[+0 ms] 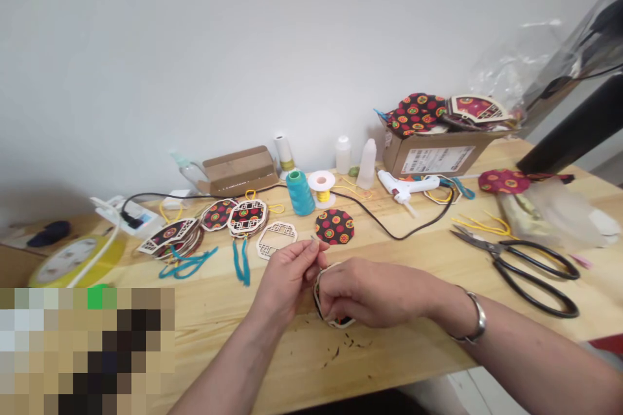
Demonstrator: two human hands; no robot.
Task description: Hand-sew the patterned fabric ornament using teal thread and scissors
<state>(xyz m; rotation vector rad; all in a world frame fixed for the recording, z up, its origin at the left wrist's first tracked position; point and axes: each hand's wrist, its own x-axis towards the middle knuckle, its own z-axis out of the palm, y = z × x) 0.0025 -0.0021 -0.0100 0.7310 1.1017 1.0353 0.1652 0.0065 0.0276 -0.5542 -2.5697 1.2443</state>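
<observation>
An octagonal ornament [344, 322] with a pale wooden rim and dark patterned cloth lies mostly hidden beneath my right hand [372, 292]. My right fingers are curled closed over its face, and I see them gripping at it. Beside its far left edge my left hand [289, 272] is closed, thumb and forefinger pinched together. Something small seems to stick out at those fingertips, too small to name. Just beyond them lies a patterned cloth octagon [335, 227]. To its left is a bare wooden lattice frame [277, 240].
Black-handled scissors [520, 259] lie at right, near a white glue gun [406, 187] with a black cord. Teal thread [300, 193] and a yellow spool [322, 187] stand behind. Finished ornaments [247, 217] lie left; a full cardboard box [433, 152] sits at back right.
</observation>
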